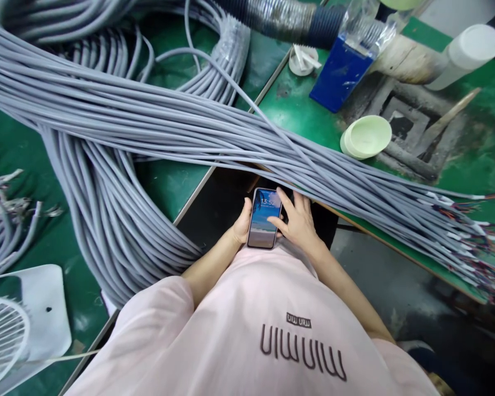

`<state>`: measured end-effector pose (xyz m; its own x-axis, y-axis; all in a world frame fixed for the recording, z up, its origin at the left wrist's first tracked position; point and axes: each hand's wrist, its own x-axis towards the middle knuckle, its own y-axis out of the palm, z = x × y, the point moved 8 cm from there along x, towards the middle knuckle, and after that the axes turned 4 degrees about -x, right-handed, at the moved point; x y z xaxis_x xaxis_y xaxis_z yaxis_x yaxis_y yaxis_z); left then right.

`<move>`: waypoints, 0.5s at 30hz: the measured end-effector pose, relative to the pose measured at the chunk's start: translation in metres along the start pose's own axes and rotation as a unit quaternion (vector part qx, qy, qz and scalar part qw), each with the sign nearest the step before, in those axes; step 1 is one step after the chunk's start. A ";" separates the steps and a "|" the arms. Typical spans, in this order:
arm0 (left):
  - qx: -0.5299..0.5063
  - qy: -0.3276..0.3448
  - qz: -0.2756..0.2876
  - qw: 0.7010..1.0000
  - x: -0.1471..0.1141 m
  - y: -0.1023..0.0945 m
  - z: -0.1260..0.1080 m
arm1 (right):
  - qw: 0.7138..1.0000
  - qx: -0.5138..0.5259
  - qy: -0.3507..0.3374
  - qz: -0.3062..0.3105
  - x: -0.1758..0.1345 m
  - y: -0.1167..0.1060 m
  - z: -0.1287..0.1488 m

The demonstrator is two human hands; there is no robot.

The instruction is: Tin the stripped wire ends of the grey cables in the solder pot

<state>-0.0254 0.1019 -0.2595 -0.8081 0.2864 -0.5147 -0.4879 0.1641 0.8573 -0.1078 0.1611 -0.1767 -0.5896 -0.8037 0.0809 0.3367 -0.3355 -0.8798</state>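
A smartphone point(264, 223) with a lit lock screen, a beach picture and a clock, lies upright in front of my body at the table's edge. My left hand point(242, 221) grips it along its left side, the thumb beside the frame. At the phone's right side is my right hand point(297, 220), its fingers spread and the thumb and index finger over the screen's right edge. Whether those fingertips touch the glass I cannot tell. Just beyond both hands runs a thick bundle of grey cables point(181, 124), its stripped ends with thin coloured wires point(474, 242) at the right.
Green tables point(165, 187) stand left and right. On the right one are a pale green cup point(367, 136), a blue box point(340, 71) and a white bottle point(466, 55). A flexible duct point(280, 19) runs at the back. A white fan point(4, 341) is at lower left.
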 end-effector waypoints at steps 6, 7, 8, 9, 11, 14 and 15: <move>0.016 -0.005 0.029 0.999 -0.001 0.000 -0.002 | 0.994 0.055 -0.095 -0.003 -0.024 -0.008 0.015; 0.020 -0.007 0.038 0.999 -0.001 0.000 -0.002 | 0.994 0.059 -0.091 -0.012 -0.028 -0.010 0.014; 0.023 -0.009 0.043 0.999 -0.001 0.000 -0.002 | 0.995 0.059 -0.081 -0.023 -0.030 -0.011 0.012; 0.026 -0.011 0.045 0.999 -0.001 0.000 -0.002 | 0.995 0.058 -0.073 -0.034 -0.031 -0.012 0.009; 0.028 -0.016 0.045 0.998 -0.001 0.000 0.000 | 0.995 0.054 -0.068 -0.052 -0.031 -0.013 0.008; 0.021 -0.025 0.056 0.998 -0.001 0.001 0.002 | 0.995 0.042 -0.068 -0.054 -0.031 -0.010 0.007; 0.015 -0.027 0.062 0.998 -0.001 0.002 0.002 | 0.996 0.035 -0.065 -0.049 -0.032 -0.009 0.007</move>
<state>-0.0250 0.1037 -0.2572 -0.8426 0.3557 -0.4044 -0.3747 0.1522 0.9146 -0.0869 0.1863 -0.1680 -0.5238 -0.8209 0.2278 0.3363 -0.4449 -0.8301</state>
